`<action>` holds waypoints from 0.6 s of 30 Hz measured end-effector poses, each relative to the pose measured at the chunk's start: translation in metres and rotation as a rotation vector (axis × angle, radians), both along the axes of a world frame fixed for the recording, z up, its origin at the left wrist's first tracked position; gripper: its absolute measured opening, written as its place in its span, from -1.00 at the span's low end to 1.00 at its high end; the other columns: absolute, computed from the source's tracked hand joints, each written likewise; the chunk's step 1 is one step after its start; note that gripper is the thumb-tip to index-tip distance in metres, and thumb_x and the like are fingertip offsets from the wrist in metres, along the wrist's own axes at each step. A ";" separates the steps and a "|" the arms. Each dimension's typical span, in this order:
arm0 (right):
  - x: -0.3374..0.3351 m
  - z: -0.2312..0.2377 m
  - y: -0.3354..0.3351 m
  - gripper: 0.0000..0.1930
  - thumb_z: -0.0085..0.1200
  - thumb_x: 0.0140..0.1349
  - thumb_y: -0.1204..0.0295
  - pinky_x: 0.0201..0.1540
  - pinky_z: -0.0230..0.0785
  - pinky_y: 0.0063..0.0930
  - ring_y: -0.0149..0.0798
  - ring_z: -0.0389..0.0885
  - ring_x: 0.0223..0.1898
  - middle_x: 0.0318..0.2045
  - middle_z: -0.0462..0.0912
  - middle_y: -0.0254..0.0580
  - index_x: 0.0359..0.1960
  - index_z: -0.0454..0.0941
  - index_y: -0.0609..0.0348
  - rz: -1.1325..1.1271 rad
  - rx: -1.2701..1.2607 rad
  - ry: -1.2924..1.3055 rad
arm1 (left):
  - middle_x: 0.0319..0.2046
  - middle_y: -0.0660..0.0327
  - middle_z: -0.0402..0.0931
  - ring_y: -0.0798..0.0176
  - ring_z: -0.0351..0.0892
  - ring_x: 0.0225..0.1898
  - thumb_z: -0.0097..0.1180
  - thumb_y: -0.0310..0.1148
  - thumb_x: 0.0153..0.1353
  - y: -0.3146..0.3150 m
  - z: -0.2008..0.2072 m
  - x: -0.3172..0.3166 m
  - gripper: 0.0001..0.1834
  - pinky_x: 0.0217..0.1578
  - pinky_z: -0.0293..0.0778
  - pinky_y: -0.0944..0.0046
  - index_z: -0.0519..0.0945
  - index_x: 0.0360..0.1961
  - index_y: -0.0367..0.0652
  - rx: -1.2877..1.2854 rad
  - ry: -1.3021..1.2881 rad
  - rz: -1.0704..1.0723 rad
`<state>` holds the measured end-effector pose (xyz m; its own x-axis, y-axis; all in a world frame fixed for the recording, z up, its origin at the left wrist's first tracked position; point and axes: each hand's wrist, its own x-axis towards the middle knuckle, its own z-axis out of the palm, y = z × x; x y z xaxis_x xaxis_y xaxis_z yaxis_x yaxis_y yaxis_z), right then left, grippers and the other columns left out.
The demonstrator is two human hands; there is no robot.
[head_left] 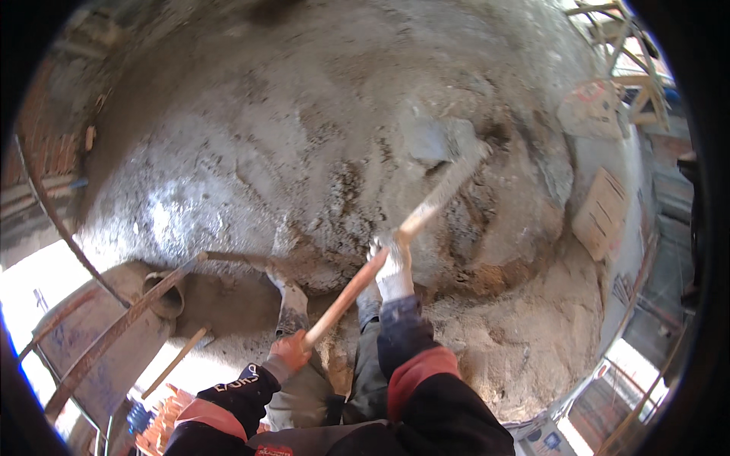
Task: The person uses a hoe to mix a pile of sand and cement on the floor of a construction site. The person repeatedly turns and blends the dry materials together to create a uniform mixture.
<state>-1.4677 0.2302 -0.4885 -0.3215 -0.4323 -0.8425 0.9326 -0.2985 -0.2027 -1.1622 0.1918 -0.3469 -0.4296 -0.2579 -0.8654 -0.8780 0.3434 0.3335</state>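
Note:
Both my hands grip the long wooden handle of a hoe, which slants from my waist up to the right. My left hand closes round the lower end, near my left knee. Higher up, my right hand, in a pale glove, wraps round the handle. The hoe's grey metal blade rests at the far end on a broad spread of wet grey mortar, with its edge partly hidden in the mix. Lumpy mortar lies between the blade and my mud-caked boots.
At left stand a grey, wheelbarrow-like metal tub, a bucket on its side and a wooden pole. Bricks lie at lower left. On the right are a paper sack, another sack and a wooden frame.

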 end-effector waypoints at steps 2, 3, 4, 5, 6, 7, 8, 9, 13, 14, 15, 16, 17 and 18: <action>0.004 -0.031 -0.037 -0.68 0.01 0.22 0.09 -0.48 0.36 -0.37 -0.27 0.46 -0.50 -0.52 0.46 -0.25 -0.22 0.41 0.07 0.172 -0.177 -0.005 | -0.37 -0.03 0.58 -0.14 0.59 -0.27 0.19 -0.21 0.00 -0.009 0.001 -0.005 -0.59 -0.24 0.47 -0.05 0.37 -0.13 -0.02 -0.166 -0.040 0.079; 0.010 -0.042 -0.056 -0.70 0.07 0.19 0.14 -0.49 0.35 -0.38 -0.29 0.45 -0.52 -0.53 0.45 -0.27 -0.23 0.39 0.07 0.219 -0.170 0.096 | -0.37 0.00 0.59 -0.11 0.59 -0.27 0.18 -0.25 0.02 -0.014 -0.002 -0.010 -0.65 -0.24 0.48 -0.04 0.38 -0.17 -0.03 -0.221 -0.081 0.096; 0.021 -0.050 -0.073 -0.70 0.13 0.16 0.19 -0.50 0.35 -0.39 -0.31 0.44 -0.54 -0.54 0.43 -0.29 -0.23 0.38 0.08 0.247 -0.125 0.196 | -0.37 0.00 0.59 -0.11 0.59 -0.27 0.17 -0.25 0.03 -0.019 -0.004 -0.016 -0.66 -0.24 0.48 -0.04 0.38 -0.18 -0.03 -0.235 -0.091 0.142; 0.032 -0.055 -0.085 -0.72 0.20 0.11 0.29 -0.53 0.34 -0.43 -0.34 0.41 -0.61 -0.59 0.40 -0.34 -0.25 0.38 0.09 0.194 -0.135 0.261 | -0.37 0.00 0.58 -0.11 0.59 -0.27 0.15 -0.26 0.03 -0.021 -0.007 -0.024 -0.67 -0.23 0.48 -0.04 0.38 -0.18 -0.03 -0.253 -0.084 0.181; 0.036 -0.060 -0.100 -0.76 0.18 0.14 0.31 -0.53 0.33 -0.48 -0.38 0.40 -0.61 -0.58 0.40 -0.37 -0.27 0.38 0.09 0.332 -0.058 0.300 | -0.37 0.00 0.58 -0.12 0.59 -0.27 0.14 -0.27 0.04 -0.023 -0.009 -0.032 -0.69 -0.23 0.48 -0.05 0.39 -0.19 -0.04 -0.262 -0.116 0.211; 0.041 -0.064 -0.112 -0.77 0.16 0.16 0.32 -0.55 0.32 -0.49 -0.39 0.39 -0.62 -0.59 0.40 -0.38 -0.28 0.38 0.09 0.351 0.059 0.200 | -0.36 -0.02 0.58 -0.14 0.58 -0.24 0.08 -0.27 0.07 -0.020 -0.010 -0.041 -0.72 -0.20 0.47 -0.06 0.38 -0.18 -0.04 -0.229 -0.216 0.243; 0.047 -0.064 -0.117 -0.78 0.14 0.18 0.32 -0.56 0.31 -0.50 -0.40 0.38 -0.63 -0.59 0.40 -0.38 -0.28 0.37 0.10 0.364 0.106 0.121 | -0.35 -0.03 0.58 -0.14 0.58 -0.23 0.06 -0.27 0.08 -0.014 -0.006 -0.046 -0.72 -0.19 0.46 -0.06 0.38 -0.18 -0.04 -0.174 -0.222 0.271; 0.054 -0.063 -0.117 -0.79 0.12 0.19 0.32 -0.58 0.30 -0.49 -0.40 0.37 -0.64 -0.59 0.40 -0.38 -0.31 0.37 0.10 0.401 0.078 0.101 | -0.33 -0.03 0.58 -0.15 0.57 -0.22 0.05 -0.27 0.08 -0.010 -0.002 -0.050 -0.72 -0.18 0.46 -0.07 0.38 -0.17 -0.04 -0.127 -0.247 0.289; 0.112 -0.041 -0.061 -0.82 0.08 0.21 0.34 -0.64 0.29 -0.43 -0.34 0.37 -0.69 -0.67 0.38 -0.33 -0.43 0.37 0.11 0.301 -0.038 0.008 | -0.27 -0.08 0.58 -0.16 0.56 -0.16 0.04 -0.25 0.08 0.004 0.044 -0.010 -0.65 -0.13 0.44 -0.07 0.37 -0.10 -0.08 0.003 -0.323 0.230; 0.129 -0.037 -0.046 -0.82 0.11 0.19 0.34 -0.64 0.28 -0.41 -0.34 0.36 -0.71 -0.68 0.38 -0.33 -0.45 0.37 0.09 0.352 -0.018 0.033 | -0.26 -0.08 0.58 -0.15 0.56 -0.15 0.07 -0.23 0.07 0.001 0.058 0.007 -0.60 -0.12 0.44 -0.07 0.37 -0.07 -0.10 0.027 -0.343 0.187; 0.149 -0.032 -0.032 -0.81 0.13 0.18 0.34 -0.64 0.27 -0.40 -0.33 0.37 -0.71 -0.68 0.38 -0.33 -0.46 0.36 0.07 0.367 0.038 0.005 | -0.26 -0.09 0.58 -0.15 0.56 -0.15 0.11 -0.23 0.04 0.000 0.069 0.021 -0.56 -0.12 0.44 -0.06 0.37 -0.05 -0.10 0.030 -0.331 0.144; 0.166 -0.028 -0.022 -0.79 0.13 0.19 0.31 -0.65 0.26 -0.39 -0.32 0.37 -0.71 -0.69 0.38 -0.34 -0.47 0.37 0.05 0.414 0.161 0.028 | -0.26 -0.09 0.58 -0.15 0.56 -0.15 0.15 -0.22 0.01 -0.001 0.081 0.035 -0.52 -0.12 0.44 -0.05 0.38 -0.03 -0.10 0.032 -0.337 0.099; 0.182 -0.022 -0.012 -0.80 0.13 0.19 0.31 -0.67 0.25 -0.38 -0.31 0.38 -0.72 -0.70 0.38 -0.33 -0.47 0.37 0.05 0.373 0.206 0.015 | -0.27 -0.09 0.58 -0.14 0.57 -0.16 0.18 -0.22 -0.03 -0.003 0.091 0.047 -0.50 -0.12 0.44 -0.04 0.39 -0.03 -0.09 0.033 -0.333 0.062; 0.195 -0.015 -0.006 -0.79 0.12 0.20 0.31 -0.67 0.24 -0.38 -0.31 0.38 -0.73 -0.71 0.38 -0.33 -0.46 0.37 0.07 0.394 0.311 0.040 | -0.28 -0.08 0.59 -0.14 0.57 -0.17 0.22 -0.21 -0.07 -0.007 0.098 0.056 -0.47 -0.12 0.45 -0.03 0.41 -0.03 -0.09 0.033 -0.357 0.017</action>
